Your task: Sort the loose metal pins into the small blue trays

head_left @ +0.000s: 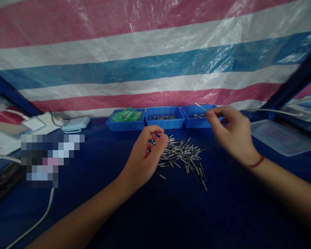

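A loose pile of silver blind rivets lies on the dark blue table. My left hand is over the left side of this pile, its fingers curled and the thumb tip close to the index fingertip. Whatever may be between those fingertips is hidden. Raised in front of the right-hand blue bin, my right hand pinches one blind rivet between thumb and index finger. The rivet points up and to the left. More rivets lie in that bin and in the middle blue bin.
The left blue bin holds green plastic packets. A clear plastic lid or tray lies at right. On the left are a light blue case, white cables and a pixelated area. A striped sheet hangs behind.
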`<action>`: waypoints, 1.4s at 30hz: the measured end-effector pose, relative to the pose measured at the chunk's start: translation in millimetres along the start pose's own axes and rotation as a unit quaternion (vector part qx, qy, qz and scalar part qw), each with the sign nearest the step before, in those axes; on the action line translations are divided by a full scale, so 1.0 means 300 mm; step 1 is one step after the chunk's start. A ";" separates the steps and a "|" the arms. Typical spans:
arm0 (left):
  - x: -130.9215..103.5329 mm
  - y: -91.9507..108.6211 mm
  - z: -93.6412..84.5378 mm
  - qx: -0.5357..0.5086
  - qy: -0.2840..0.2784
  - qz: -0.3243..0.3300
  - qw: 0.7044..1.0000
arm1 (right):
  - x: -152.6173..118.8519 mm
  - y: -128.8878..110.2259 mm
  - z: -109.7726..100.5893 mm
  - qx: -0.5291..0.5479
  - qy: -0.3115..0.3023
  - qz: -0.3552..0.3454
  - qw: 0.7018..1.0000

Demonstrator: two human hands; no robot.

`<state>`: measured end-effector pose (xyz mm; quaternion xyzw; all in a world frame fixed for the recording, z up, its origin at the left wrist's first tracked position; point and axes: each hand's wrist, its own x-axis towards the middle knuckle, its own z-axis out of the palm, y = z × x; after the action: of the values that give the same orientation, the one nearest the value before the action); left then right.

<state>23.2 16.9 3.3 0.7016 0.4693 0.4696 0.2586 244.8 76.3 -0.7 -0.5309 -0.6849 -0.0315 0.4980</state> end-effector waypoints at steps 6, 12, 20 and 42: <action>0.031 0.009 -0.060 0.059 -0.005 0.073 0.996 | 0.047 0.158 0.011 -0.165 -0.032 -0.018 0.986; 0.041 0.019 -0.132 0.209 -0.345 0.140 0.904 | -0.006 0.094 0.022 -0.103 -0.048 -0.090 0.990; 0.013 -0.010 -0.100 0.262 -0.429 0.150 0.851 | -0.059 -0.005 0.017 -0.018 -0.119 -0.128 0.984; -0.011 0.036 -0.040 0.116 -0.137 0.119 0.976 | -0.157 -0.192 -0.022 0.309 -0.179 0.046 0.933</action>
<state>16.6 8.2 15.7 0.8356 0.3936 0.3386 0.1795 202.6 14.9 -3.1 -0.3783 -0.7135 0.2999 0.5079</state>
